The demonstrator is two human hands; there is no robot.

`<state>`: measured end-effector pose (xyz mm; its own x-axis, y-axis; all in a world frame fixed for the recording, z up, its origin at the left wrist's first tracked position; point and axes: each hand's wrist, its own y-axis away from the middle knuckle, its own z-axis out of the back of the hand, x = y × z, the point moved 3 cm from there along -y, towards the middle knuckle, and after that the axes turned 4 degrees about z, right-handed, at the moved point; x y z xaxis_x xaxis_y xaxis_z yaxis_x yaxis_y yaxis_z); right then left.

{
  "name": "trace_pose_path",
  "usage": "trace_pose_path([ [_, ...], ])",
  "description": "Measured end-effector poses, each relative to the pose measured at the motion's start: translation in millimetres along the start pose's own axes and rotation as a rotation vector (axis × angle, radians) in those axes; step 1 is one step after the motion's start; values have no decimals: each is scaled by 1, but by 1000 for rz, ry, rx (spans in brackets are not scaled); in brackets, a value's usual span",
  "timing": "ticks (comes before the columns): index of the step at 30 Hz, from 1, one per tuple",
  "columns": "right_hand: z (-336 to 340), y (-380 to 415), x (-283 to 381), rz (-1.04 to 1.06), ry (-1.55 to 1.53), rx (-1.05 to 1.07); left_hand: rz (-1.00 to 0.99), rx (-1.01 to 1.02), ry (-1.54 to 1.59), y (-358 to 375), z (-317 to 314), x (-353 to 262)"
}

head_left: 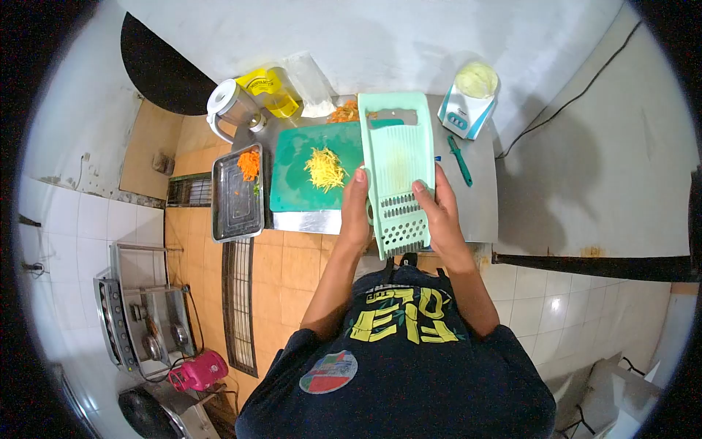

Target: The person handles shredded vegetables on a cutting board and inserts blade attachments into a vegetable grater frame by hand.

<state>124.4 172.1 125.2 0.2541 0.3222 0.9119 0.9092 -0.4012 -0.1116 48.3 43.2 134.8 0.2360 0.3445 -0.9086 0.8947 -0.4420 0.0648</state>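
Both hands grip 1 mint-green grater by its long edges: left hand clasped on the left edge, right hand on the right, thumbs on the face. Held lengthwise over the near table edge, probably for steadying. Flat plastic, handle slot at far end, slots and holes near. Just left: green board with yellow shreds. Further left: tray with orange shreds. Right: green peeler, scale.
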Motion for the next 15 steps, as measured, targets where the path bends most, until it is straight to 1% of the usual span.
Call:
trace_pose_path([
  [1,2,-1,1,41,29,-27,-78,-18,-83,-1,-1,-4],
  [4,6,-2,9,136,91,-95,-108,-75,-380,3,19,-4],
  [7,7,-3,14,171,110,-135,44,98,-558,17,19,-9],
  [11,13,-3,11,185,167,-133,73,57,-331,21,13,-9],
  [14,11,-2,13,216,176,-145,110,7,-317,22,12,-11],
  [15,10,-3,13,219,185,-142,117,21,-335,22,14,-10],
])
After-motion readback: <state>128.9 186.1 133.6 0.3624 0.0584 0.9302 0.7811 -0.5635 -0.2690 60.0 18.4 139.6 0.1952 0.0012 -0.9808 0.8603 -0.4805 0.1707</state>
